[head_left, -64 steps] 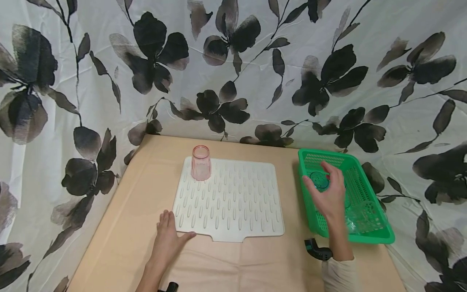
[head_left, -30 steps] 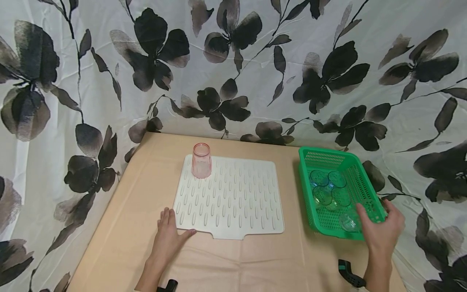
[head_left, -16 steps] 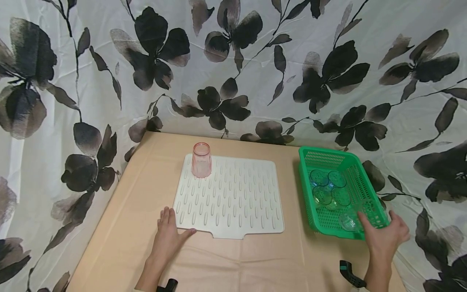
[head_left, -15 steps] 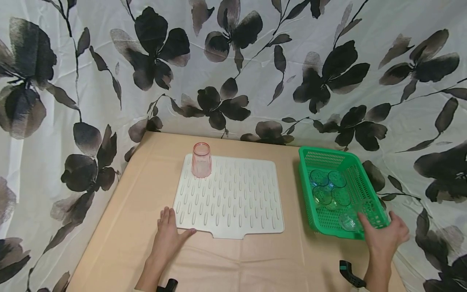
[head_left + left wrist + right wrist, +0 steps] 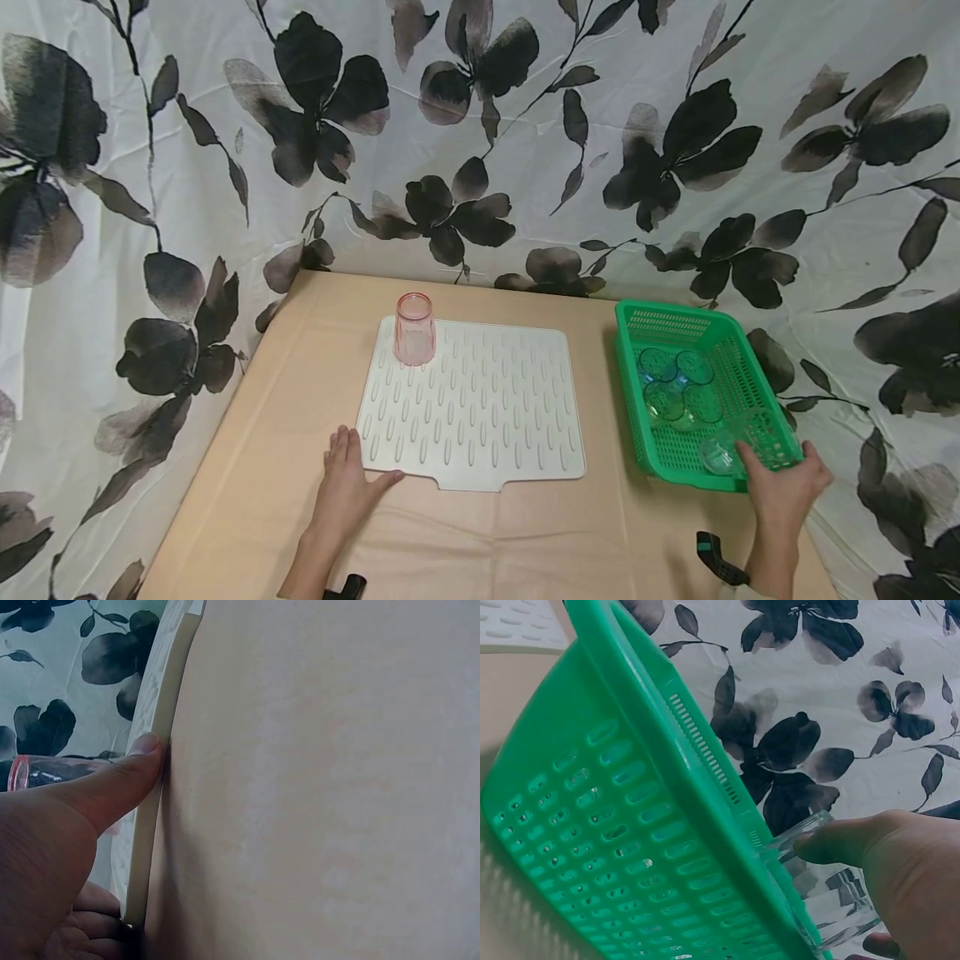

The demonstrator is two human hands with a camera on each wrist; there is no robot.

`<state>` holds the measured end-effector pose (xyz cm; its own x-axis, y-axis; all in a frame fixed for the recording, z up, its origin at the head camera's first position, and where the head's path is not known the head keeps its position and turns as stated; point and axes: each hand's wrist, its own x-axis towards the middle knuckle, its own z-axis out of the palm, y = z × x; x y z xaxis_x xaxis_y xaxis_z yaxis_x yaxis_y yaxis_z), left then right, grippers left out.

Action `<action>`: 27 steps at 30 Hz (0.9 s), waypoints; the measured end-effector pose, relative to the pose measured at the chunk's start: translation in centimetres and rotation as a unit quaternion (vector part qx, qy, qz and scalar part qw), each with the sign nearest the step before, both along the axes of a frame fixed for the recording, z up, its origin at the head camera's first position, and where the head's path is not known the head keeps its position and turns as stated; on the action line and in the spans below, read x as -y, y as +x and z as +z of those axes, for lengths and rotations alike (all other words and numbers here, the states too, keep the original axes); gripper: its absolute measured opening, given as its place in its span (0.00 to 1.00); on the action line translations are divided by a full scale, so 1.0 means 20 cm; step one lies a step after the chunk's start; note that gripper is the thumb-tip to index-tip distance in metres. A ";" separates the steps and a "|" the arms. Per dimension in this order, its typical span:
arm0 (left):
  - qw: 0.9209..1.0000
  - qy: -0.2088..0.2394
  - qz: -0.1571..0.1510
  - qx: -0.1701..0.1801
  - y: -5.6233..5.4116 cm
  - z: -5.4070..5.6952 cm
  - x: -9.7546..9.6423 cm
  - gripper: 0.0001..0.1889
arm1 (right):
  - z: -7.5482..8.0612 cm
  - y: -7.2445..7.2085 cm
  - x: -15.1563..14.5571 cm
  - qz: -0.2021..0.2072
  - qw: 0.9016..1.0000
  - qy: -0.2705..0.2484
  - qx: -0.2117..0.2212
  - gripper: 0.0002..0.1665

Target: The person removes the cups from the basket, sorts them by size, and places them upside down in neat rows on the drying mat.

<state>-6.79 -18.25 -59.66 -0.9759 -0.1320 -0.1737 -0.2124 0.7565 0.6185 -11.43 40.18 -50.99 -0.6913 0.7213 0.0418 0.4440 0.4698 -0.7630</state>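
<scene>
Clear glass (image 5: 838,896) at 5 o'clock in green basket (image 5: 627,392), tilted, grasped by right hand (image 5: 787,492), thumb against it. Four more glasses (image 5: 703,405) toward its 11 o'clock. Basket at 3 o'clock of white board (image 5: 480,400); pink glass (image 5: 415,332) at board's 11. Left hand (image 5: 347,483) at its 7, released, thumb touching edge.
</scene>
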 end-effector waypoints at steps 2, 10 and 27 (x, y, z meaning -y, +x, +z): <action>1.000 0.003 0.001 -0.001 0.00 0.00 0.00 0.62 | -0.01 -0.01 -0.01 0.006 1.000 -0.002 -0.004 0.57; 1.000 0.005 0.000 0.001 0.00 0.00 0.00 0.62 | -0.02 -0.02 -0.01 0.006 1.000 0.002 0.006 0.60; 1.000 0.003 0.002 -0.003 0.00 -0.01 0.00 0.62 | 0.00 -0.03 0.01 -0.027 0.999 -0.027 0.007 0.61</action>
<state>-6.72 -18.28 -59.81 -0.9763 -0.1355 -0.1689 -0.2123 0.7517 0.6244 -12.04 40.06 -51.03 -0.6521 0.7581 -0.0077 0.4789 0.4040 -0.7794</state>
